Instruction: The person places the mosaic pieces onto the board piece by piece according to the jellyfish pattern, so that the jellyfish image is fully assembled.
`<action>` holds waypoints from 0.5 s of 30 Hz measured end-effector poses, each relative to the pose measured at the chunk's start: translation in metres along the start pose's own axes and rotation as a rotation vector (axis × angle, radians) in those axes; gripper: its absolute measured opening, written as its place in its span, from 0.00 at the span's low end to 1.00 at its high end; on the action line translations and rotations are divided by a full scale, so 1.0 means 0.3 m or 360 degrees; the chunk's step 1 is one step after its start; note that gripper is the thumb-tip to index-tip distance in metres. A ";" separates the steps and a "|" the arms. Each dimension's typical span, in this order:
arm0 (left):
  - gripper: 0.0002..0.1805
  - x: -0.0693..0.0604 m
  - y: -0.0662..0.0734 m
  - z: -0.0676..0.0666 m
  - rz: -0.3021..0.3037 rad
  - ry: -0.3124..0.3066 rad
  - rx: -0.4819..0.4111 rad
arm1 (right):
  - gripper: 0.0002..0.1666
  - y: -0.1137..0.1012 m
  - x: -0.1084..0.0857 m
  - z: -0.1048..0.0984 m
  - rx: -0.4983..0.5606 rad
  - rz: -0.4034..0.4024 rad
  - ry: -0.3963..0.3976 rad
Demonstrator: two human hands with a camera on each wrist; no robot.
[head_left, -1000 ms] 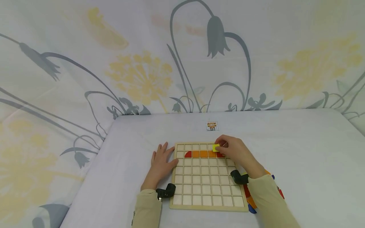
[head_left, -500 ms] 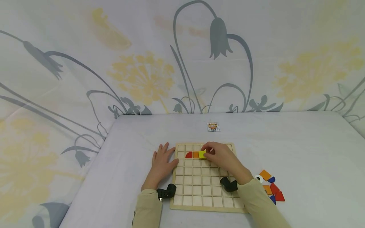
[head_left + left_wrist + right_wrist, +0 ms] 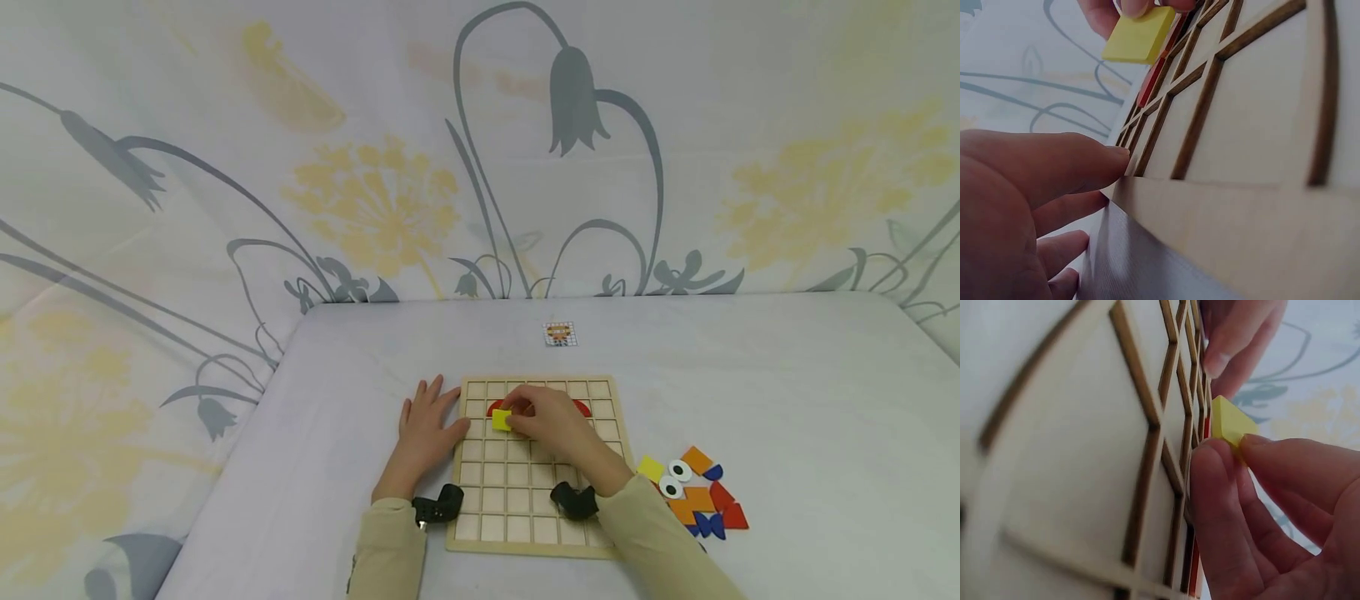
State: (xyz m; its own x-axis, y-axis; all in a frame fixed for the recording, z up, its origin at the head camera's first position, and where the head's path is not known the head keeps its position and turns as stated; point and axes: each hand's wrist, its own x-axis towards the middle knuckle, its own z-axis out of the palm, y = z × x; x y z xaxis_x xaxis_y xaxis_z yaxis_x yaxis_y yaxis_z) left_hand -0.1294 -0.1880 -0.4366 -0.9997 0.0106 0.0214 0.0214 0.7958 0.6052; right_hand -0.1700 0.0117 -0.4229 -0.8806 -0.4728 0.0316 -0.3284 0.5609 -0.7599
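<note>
The right hand [image 3: 551, 423] pinches a yellow square tile [image 3: 502, 419] between thumb and fingers, just above the upper left part of the wooden grid board [image 3: 540, 550]. In the right wrist view the tile [image 3: 1230, 424] is tilted, held by its edge. Red rounded pieces lie in the second row, one [image 3: 582, 407] right of the hand and another [image 3: 493, 407] left of it; the hand hides the cells between. The left hand [image 3: 426, 429] rests with spread fingers at the board's left edge, its thumb [image 3: 1085, 164] touching the frame.
Right of the board lie loose pieces: a yellow square [image 3: 650, 468], white eye discs [image 3: 671, 487], orange pieces [image 3: 700, 499], red ones [image 3: 736, 516] and blue ones [image 3: 714, 472]. A small patterned card [image 3: 559, 334] lies beyond the board.
The right hand has moved left across the board with the yellow tile, from the upper right to the upper left, uncovering the loose pieces. The left hand has stayed in place.
</note>
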 end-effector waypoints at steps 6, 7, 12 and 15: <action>0.27 -0.002 0.001 0.001 0.0029 0.0007 0.0005 | 0.06 -0.017 0.000 0.012 -0.0033 0.0003 0.0016; 0.27 -0.002 0.001 0.001 0.0031 0.0009 0.0004 | 0.05 -0.016 0.000 0.014 -0.0045 0.0000 0.0015; 0.27 -0.002 0.000 0.000 0.0025 0.0013 0.0002 | 0.03 -0.021 -0.002 0.025 -0.0121 -0.0006 0.0005; 0.27 -0.003 0.001 -0.001 0.0027 0.0018 0.0002 | 0.03 -0.025 -0.001 0.032 -0.0177 -0.0015 0.0011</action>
State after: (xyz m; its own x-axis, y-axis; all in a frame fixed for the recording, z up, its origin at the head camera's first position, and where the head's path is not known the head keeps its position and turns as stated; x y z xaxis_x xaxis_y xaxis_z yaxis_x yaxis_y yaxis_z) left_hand -0.1285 -0.1880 -0.4363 -0.9990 0.0175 0.0406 0.0385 0.7961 0.6039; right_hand -0.1641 0.0011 -0.4236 -0.8794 -0.4740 0.0433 -0.3723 0.6283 -0.6831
